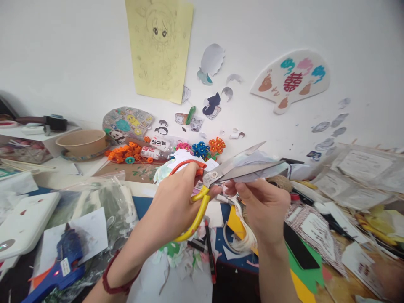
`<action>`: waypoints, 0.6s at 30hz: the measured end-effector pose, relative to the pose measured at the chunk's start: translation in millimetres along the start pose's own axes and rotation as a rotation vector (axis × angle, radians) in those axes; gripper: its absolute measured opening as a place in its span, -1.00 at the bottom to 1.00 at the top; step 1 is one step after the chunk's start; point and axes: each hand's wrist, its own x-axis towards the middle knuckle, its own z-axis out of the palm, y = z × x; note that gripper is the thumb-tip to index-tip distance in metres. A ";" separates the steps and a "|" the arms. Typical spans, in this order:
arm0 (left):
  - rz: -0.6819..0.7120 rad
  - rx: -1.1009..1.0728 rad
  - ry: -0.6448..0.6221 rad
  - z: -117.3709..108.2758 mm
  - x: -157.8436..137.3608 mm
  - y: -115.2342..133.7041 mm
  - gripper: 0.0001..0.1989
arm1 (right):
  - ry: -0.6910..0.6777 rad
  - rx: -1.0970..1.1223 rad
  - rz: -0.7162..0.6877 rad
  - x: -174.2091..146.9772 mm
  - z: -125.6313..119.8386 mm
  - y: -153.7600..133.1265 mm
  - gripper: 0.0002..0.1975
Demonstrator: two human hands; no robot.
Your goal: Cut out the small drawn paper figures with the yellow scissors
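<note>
My left hand (173, 202), with a dark red cord on its wrist, is closed around the large scissors (216, 174), which have one yellow and one red handle loop. Their blades point right and stand apart. Between and behind the blades shows a thin pale paper piece (257, 160). My right hand (267, 206) pinches the lower edge of that paper just under the blades. Fingers and blades hide part of it. Below both hands lie paper scraps (176, 259) and a red-and-black pen (210, 252).
At left lie a blue glue gun (67, 256) with a red light and a white box-like device (28, 223). Orange flowers (126, 153) and a tan bowl (82, 142) stand at the back. A roll of white cord (244, 235) and green paper (311, 269) lie at right.
</note>
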 end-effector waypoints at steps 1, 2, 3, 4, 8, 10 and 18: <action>-0.004 -0.006 0.004 0.1 0.0 0.7 -0.74 | 0.002 0.011 0.000 -0.4 1.0 1.0 -0.86; -0.007 -0.013 0.006 0.1 -0.1 1.3 -0.74 | 0.005 0.018 0.004 -0.8 2.1 1.9 -0.86; -0.009 -0.019 0.006 0.1 -0.3 1.8 -0.74 | 0.009 0.023 0.009 -1.3 3.2 2.6 -0.86; -0.012 -0.022 0.006 0.1 -0.6 2.0 -0.74 | 0.012 0.025 0.015 -1.7 4.3 3.1 -0.86; -0.022 -0.012 0.003 -0.3 -1.5 1.6 -0.74 | 0.012 0.051 0.042 -2.3 7.3 3.9 -0.87; -0.018 -0.007 0.008 -0.3 -1.2 1.1 -0.74 | 0.001 0.068 0.050 -0.9 5.9 4.1 -0.88; 0.009 0.047 0.038 -1.6 -0.9 -0.8 -0.75 | -0.017 0.055 -0.009 10.3 -19.8 1.6 -0.92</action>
